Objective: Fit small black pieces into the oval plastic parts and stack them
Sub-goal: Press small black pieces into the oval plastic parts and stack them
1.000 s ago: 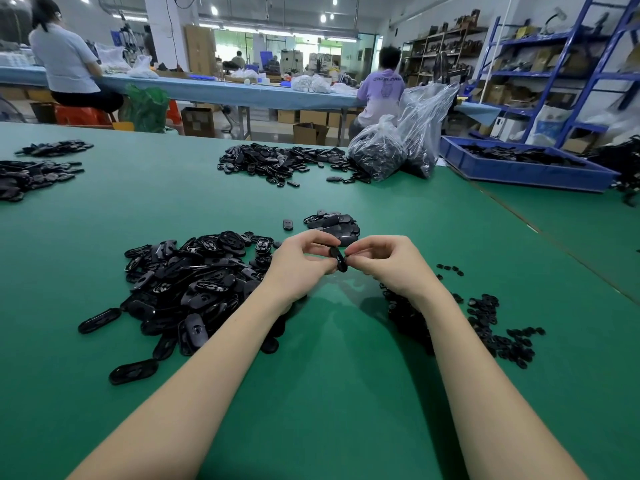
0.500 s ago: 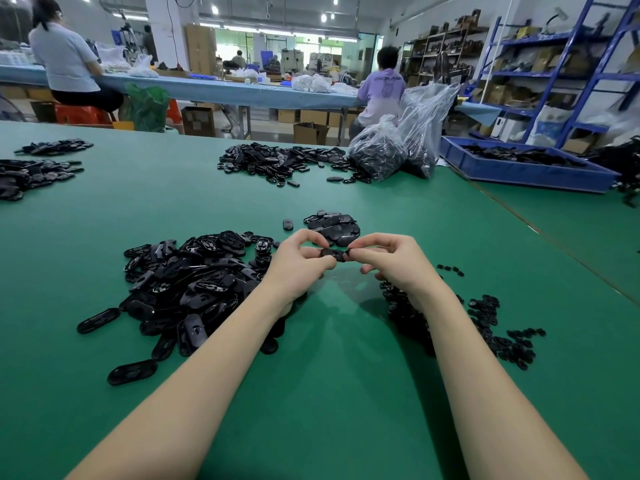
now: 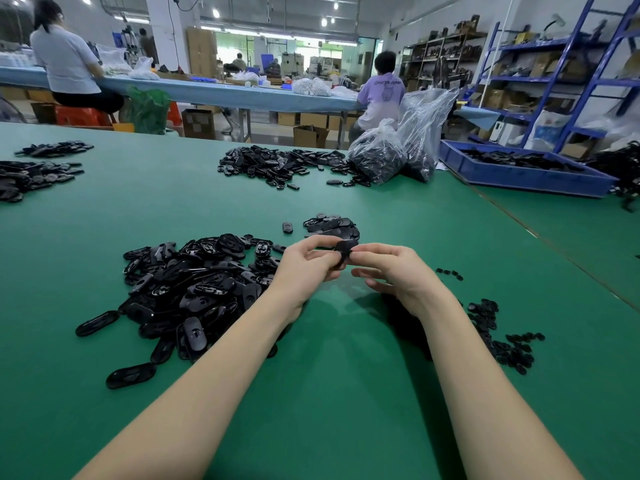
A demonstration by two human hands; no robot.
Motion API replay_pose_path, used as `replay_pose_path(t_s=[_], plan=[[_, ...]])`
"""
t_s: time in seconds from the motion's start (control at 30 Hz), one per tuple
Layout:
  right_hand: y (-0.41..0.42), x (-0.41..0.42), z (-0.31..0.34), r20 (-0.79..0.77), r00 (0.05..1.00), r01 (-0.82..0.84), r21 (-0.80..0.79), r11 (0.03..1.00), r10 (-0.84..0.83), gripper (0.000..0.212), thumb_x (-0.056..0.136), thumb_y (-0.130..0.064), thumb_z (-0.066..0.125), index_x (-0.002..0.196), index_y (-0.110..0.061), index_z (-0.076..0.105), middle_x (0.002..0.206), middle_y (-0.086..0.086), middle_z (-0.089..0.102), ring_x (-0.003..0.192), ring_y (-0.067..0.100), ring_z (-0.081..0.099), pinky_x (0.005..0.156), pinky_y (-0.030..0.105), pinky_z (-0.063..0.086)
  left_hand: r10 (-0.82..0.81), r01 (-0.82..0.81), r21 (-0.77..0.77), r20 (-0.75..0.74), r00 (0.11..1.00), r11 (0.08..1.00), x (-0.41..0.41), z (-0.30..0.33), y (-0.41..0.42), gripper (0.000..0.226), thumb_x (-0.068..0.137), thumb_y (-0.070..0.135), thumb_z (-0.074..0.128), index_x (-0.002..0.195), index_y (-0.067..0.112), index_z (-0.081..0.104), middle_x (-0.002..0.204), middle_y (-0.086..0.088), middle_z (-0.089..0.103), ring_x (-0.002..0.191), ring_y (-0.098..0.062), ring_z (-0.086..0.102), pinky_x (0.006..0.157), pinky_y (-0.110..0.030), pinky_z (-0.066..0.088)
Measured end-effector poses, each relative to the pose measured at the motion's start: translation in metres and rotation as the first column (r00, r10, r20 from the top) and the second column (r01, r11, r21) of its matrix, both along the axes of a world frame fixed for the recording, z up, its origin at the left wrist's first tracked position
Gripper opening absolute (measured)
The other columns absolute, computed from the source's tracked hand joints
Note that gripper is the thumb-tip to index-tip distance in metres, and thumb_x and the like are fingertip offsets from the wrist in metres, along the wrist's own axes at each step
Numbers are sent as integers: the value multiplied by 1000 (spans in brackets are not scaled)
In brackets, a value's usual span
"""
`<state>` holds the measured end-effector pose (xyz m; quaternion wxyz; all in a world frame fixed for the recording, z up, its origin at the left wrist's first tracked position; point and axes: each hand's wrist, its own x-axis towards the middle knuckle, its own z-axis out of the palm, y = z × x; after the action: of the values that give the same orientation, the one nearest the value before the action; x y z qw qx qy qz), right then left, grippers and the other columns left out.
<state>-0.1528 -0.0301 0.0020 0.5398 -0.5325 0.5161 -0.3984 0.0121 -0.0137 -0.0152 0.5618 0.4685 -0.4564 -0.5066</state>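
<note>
Oval part (image 3: 344, 250) between left hand (image 3: 304, 268) and right hand (image 3: 394, 271), both pinching it above table (image 3: 329, 358).

Oval parts (image 3: 194, 285) glossy black plastic; table (image 3: 346, 393) matt green; bags (image 3: 401, 147) clear plastic.

Left hand (image 3: 304, 268) and right hand (image 3: 394, 271) pinching one oval part (image 3: 344, 249) above green table (image 3: 329, 393); loose pile (image 3: 194, 289) left

Plain green tabletop (image 3: 329, 358) beneath both hands. Glossy black oval part (image 3: 344, 249) pinched between left hand (image 3: 304, 268) and right hand (image 3: 391, 271). Black heap of oval parts (image 3: 187, 289) left of left hand; black small pieces (image 3: 498, 337) right of right hand. Blue bin (image 3: 519, 174) far beyond right hand.
</note>
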Motion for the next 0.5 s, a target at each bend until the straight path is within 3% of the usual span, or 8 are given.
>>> replay_pose_path(t_s=[0.1,0.2,0.33,0.5], plan=[[-1,3,0,18,999,42,15,999,-43,9,86,-20,80,95,-22,78,93,-2,78,86,12,73,76,23,48,30,-31,13,89,996,999,2,0,0,14,88,7,72,91,21,69,85,-1,77,79,-11,69,72,-21,54],[-1,6,0,13,998,66,17,998,-67,8,84,-21,81,92,-22,79,89,-1,76,85,11,71,73,22,48,35,-36,3,45,998,999,3,1,1,16,85,5,76,92,16,66,87,-7,77,78,-17,69,71,-21,55],[-1,8,0,8,997,76,31,997,-76,11,84,-23,81,95,-22,80,94,-3,77,90,11,72,77,24,47,22,-21,-46,8,1000,999,3,1,1,27,85,-1,73,108,14,67,88,-11,77,78,-17,73,71,-21,57],[-1,8,2,14,996,90,47,995,-91,9,84,-23,81,93,-22,80,98,-2,79,95,13,73,80,26,47,16,-16,-94,3,1000,995,1,1,1,24,90,-3,67,107,14,69,86,-8,78,80,-16,75,70,-19,56]])
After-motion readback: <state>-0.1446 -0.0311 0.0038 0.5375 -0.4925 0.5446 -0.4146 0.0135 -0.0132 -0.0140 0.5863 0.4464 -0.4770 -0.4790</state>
